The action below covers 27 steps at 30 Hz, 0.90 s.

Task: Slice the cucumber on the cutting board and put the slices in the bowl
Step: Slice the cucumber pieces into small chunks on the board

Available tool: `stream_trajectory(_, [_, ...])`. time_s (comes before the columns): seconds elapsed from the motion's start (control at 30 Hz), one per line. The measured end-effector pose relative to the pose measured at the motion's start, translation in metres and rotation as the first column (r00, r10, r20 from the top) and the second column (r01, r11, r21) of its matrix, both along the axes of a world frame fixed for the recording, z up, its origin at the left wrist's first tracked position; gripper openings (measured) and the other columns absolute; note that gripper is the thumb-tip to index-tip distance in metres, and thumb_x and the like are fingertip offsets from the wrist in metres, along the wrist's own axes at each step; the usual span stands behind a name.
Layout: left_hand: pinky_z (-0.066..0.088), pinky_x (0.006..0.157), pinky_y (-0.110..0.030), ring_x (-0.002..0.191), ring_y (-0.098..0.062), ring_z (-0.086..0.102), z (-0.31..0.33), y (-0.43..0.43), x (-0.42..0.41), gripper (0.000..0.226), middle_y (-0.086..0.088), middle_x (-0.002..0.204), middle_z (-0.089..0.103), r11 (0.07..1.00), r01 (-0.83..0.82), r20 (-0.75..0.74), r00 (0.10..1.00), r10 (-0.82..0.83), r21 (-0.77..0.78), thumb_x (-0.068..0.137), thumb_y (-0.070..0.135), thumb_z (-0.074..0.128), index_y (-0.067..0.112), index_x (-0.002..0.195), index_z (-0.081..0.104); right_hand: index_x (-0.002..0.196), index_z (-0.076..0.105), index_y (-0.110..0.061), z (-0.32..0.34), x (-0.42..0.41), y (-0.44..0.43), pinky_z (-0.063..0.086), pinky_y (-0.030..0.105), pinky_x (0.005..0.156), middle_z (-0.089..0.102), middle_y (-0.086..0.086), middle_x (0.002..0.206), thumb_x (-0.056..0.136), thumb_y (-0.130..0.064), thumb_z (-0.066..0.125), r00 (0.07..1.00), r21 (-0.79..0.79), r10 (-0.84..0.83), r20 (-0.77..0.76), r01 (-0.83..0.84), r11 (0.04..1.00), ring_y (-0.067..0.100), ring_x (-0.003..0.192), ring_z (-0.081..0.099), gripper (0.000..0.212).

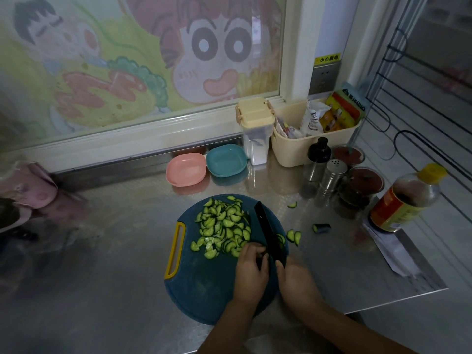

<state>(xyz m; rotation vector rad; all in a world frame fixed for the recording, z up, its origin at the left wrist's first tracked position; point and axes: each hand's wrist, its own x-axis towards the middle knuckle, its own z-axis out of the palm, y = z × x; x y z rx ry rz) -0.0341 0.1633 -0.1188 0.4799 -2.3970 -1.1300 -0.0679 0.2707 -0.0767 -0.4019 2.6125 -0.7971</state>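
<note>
Gripping the knife (268, 231) by its handle, the right hand (293, 279) rests the blade on the blue cutting board (204, 284). The left hand (251, 269) curls its fingers beside the blade; whether they pin any cucumber I cannot tell. Cucumber slices (224, 226) lie heaped on the board, well apart from the pink bowl (186, 169) and teal bowl (226, 160) behind

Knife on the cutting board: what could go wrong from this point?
The left hand has its fingertips close beside the blade of the knife in the right hand; a slip could nick them. Some slices already lie off the cutting board on the counter; more may roll off its right edge.
</note>
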Motion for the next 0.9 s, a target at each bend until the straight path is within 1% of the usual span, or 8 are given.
stream_trajectory(0.1, [0.049,0.075,-0.021,0.084,-0.009,0.057,-0.002,0.001,0.000,0.002,0.001,0.094,0.057,0.999,-0.033,0.004,0.999,0.033,-0.004,0.085,0.006,0.062,0.007,0.085,0.061,0.109,0.052,-0.004,0.002,-0.002,0.004,0.032,0.014,0.046,0.055,0.004,0.087,0.101,-0.031,0.030,0.999,-0.038,-0.012,0.043,0.014,0.999,0.004,0.059,0.042,0.036])
stream_trajectory(0.2, [0.048,0.076,-0.021,0.084,-0.006,0.055,-0.001,0.002,-0.001,0.003,0.001,0.093,0.058,0.998,-0.053,-0.001,0.999,0.053,-0.015,0.084,0.004,0.064,0.007,0.084,0.062,0.110,0.052,-0.006,0.006,-0.001,0.008,0.034,0.014,0.047,0.055,0.003,0.086,0.101,-0.032,0.030,0.999,-0.082,0.002,0.040,0.001,0.997,0.003,0.059,0.043,0.035])
stream_trajectory(0.33, [0.046,0.075,-0.019,0.084,-0.005,0.053,0.000,0.002,0.000,0.004,0.000,0.091,0.058,0.998,-0.042,-0.013,0.999,0.042,-0.039,0.084,0.004,0.064,0.007,0.083,0.061,0.113,0.050,-0.007,0.010,0.001,0.010,0.033,0.017,0.049,0.061,0.006,0.091,0.101,-0.033,0.029,0.999,-0.073,0.035,0.012,-0.034,0.997,0.014,0.070,0.050,0.036])
stream_trajectory(0.53, [0.041,0.075,-0.014,0.084,-0.003,0.050,0.003,0.001,-0.001,0.007,-0.001,0.088,0.059,0.997,-0.034,-0.029,0.999,0.033,-0.065,0.084,0.005,0.057,0.007,0.079,0.061,0.118,0.047,-0.008,0.011,0.004,0.007,0.032,0.020,0.064,0.064,0.008,0.103,0.102,-0.032,0.027,0.997,-0.028,0.082,-0.014,-0.082,0.996,0.015,0.082,0.057,0.035])
stream_trajectory(0.6, [0.040,0.076,-0.013,0.084,-0.003,0.050,0.002,0.001,-0.001,0.007,-0.002,0.088,0.059,0.997,-0.034,-0.028,0.999,0.032,-0.072,0.084,0.006,0.056,0.007,0.078,0.061,0.119,0.046,-0.008,0.011,0.005,0.006,0.031,0.020,0.064,0.063,0.008,0.105,0.102,-0.032,0.026,0.996,-0.003,0.084,-0.006,-0.084,0.996,0.017,0.089,0.060,0.035])
stream_trajectory(0.7, [0.040,0.076,-0.014,0.084,-0.004,0.050,0.001,0.001,-0.001,0.009,-0.003,0.089,0.059,0.997,-0.041,-0.017,0.999,0.040,-0.058,0.084,0.008,0.055,0.006,0.078,0.061,0.120,0.044,-0.009,0.015,0.008,0.003,0.029,0.019,0.058,0.060,0.003,0.102,0.102,-0.032,0.026,0.997,0.049,0.075,-0.031,-0.074,0.996,0.011,0.080,0.058,0.034])
stream_trajectory(0.83, [0.040,0.076,-0.014,0.085,-0.004,0.050,0.002,0.001,-0.001,0.009,-0.002,0.089,0.058,0.999,-0.037,-0.006,0.999,0.037,-0.038,0.085,0.009,0.054,0.006,0.079,0.060,0.121,0.041,-0.010,0.016,0.012,-0.002,0.027,0.019,0.057,0.061,0.004,0.111,0.102,-0.032,0.026,0.995,0.155,0.080,-0.058,-0.071,0.985,0.015,0.089,0.059,0.033])
stream_trajectory(0.9, [0.037,0.077,-0.009,0.085,-0.002,0.048,0.003,0.001,0.000,0.009,0.000,0.089,0.056,0.999,-0.034,-0.002,0.999,0.033,-0.034,0.085,0.009,0.053,0.007,0.079,0.060,0.123,0.042,-0.008,0.013,0.012,-0.006,0.029,0.020,0.063,0.062,0.007,0.112,0.102,-0.031,0.029,0.998,0.148,0.051,-0.032,-0.046,0.988,0.018,0.095,0.060,0.034])
